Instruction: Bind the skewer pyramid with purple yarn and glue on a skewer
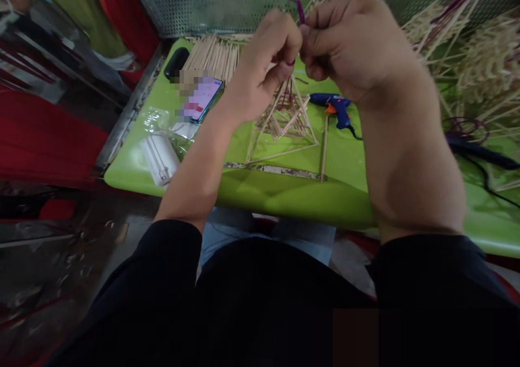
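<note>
Both of my hands are raised over a frame of thin wooden sticks (280,123) on the green table. My left hand (268,58) is closed in a pinch on purple cord, which runs down into the top of the frame. Higher up and to the right, my right hand (345,42) pinches the purple cord (299,10), and a short end sticks up past the fingers. To the right of the frame lies a blue glue gun (333,105) with an orange trigger. A single stick (324,147) lies near the glue gun.
A pile of loose sticks (213,55) lies at the back left, with a lit phone (203,98) before it. A white zippered pouch (160,158) sits near the left front edge. More stick frames (487,58) and a black cable (485,174) occupy the right. Perforated metal panel (227,4) stands behind.
</note>
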`<state>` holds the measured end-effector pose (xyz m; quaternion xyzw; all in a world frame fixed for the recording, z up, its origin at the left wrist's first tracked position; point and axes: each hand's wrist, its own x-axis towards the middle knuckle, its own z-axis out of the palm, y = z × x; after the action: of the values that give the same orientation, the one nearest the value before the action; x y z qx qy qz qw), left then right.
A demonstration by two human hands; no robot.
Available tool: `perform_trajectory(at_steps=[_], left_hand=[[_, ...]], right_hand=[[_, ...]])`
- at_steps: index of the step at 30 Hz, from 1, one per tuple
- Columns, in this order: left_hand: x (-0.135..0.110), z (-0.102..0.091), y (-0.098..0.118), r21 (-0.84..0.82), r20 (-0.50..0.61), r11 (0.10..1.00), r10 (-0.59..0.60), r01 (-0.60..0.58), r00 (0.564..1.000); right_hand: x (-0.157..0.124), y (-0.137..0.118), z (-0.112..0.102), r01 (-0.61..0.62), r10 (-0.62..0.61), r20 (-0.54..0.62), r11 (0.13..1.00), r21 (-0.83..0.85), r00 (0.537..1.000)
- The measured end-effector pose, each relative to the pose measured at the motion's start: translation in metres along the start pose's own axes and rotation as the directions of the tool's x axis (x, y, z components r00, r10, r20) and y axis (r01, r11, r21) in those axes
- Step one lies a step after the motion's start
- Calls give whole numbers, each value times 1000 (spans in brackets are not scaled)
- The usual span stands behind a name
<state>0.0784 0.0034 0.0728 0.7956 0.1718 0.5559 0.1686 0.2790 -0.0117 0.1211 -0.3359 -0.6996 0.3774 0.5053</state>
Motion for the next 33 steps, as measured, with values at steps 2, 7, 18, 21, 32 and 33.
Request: perform_trajectory(at_steps=[2, 7, 18, 21, 32, 33], left_hand=[[-5, 0, 9, 99, -13, 995, 18, -17, 1000], [-12, 1, 26, 293, -64, 952, 105, -82, 992], [-14, 4, 44, 293, -101, 956, 3, 27, 995], [-12, 7, 36, 293, -124, 955, -16, 52, 992], [-18, 11, 1, 278, -269, 957, 163, -85, 949], [-19, 7, -4, 321, -254, 937, 226, -139, 940]], right_hand=[[-2, 1, 3, -46, 46, 26, 999, 21, 999], [4, 5, -2, -64, 60, 83, 997, 45, 995], [27, 35, 9, 377, -390, -142, 919, -114, 910], [22, 30, 13, 441, -460, -122, 884, -153, 880], [24, 42, 32, 334, -396, -255, 907, -255, 882], [24, 41, 32, 317, -386, -266, 910, -267, 883]])
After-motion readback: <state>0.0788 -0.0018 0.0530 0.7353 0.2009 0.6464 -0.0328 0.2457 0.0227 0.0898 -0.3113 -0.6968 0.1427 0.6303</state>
